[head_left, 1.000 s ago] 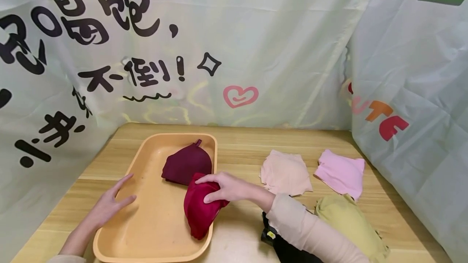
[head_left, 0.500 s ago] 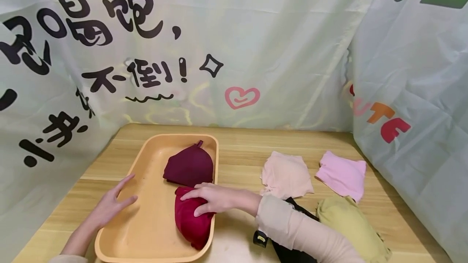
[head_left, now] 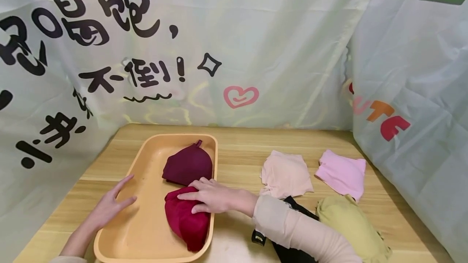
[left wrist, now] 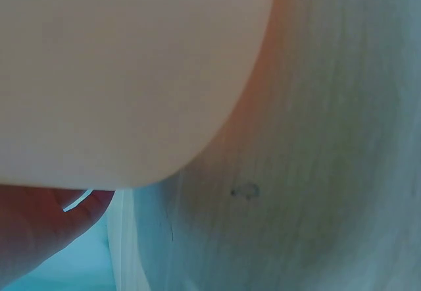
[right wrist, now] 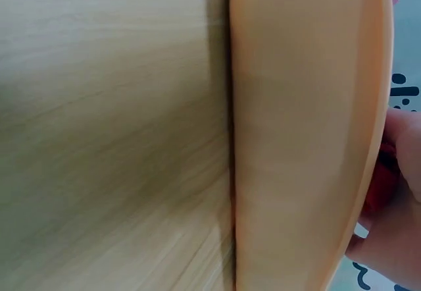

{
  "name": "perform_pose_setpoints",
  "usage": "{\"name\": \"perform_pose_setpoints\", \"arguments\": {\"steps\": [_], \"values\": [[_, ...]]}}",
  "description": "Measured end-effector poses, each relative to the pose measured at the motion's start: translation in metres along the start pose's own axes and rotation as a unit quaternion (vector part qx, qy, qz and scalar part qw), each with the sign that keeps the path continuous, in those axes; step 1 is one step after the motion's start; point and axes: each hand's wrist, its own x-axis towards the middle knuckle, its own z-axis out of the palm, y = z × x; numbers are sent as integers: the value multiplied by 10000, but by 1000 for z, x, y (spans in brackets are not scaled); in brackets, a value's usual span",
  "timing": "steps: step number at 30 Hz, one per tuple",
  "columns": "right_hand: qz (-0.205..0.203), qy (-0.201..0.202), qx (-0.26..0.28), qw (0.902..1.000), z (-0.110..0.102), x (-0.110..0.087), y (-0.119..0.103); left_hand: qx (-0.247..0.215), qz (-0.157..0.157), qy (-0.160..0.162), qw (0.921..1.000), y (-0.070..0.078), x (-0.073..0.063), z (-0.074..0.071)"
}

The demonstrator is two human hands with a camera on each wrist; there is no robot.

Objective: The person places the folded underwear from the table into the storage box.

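Observation:
A dark red folded bra (head_left: 188, 220) lies at the right side of the orange tray (head_left: 139, 230). My right hand (head_left: 210, 196) reaches over the tray's right rim and holds it, fingers on top and thumb nearer me. Red fabric (right wrist: 381, 184) shows between thumb and fingers in the right wrist view. Behind it in the tray sits a plum folded bra (head_left: 188, 164) with a small strap loop. At the tray's left rim my left hand (head_left: 107, 206) rests with fingers and thumb spread, holding no garment. The left wrist view shows mostly the tray's outer wall (left wrist: 118, 74).
On the wooden table (head_left: 237, 149) to the right lie a beige folded garment (head_left: 287, 173), a pink one (head_left: 341, 171) and an olive one (head_left: 352, 226). A black garment (head_left: 292, 251) is partly under my right sleeve. Printed curtains (head_left: 285, 52) stand behind and at both sides.
My right hand has carried the red bra left and down from the tray's right rim into the tray, below the plum one. The left hand has stayed in place.

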Motion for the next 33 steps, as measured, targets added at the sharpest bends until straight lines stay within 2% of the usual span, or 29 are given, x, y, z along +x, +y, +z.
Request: {"name": "perform_pose_setpoints", "arguments": {"steps": [5,10,15,20,25,30,33], "values": [[65,-190,-147,9997,3,-2,-2,66,89,58,9999,1,0,-1],[-40,-129,-237,9996,5,0,-3,50,61,51,10000,1,-1,-1],[-15,-189,14,9998,7,3,-5,16,137,13,9999,0,-1,-1],[39,-115,518,9986,5,1,-4,51,181,-31,9998,0,0,-2],[48,-8,1183,9930,0,-6,-3,12,187,-3,9998,1,0,-3],[83,133,1908,9815,-1,-13,0,-2,204,52,9998,0,-1,-2],[55,341,2512,9673,-3,-18,3,-31,225,73,9997,0,-1,-2]]}}
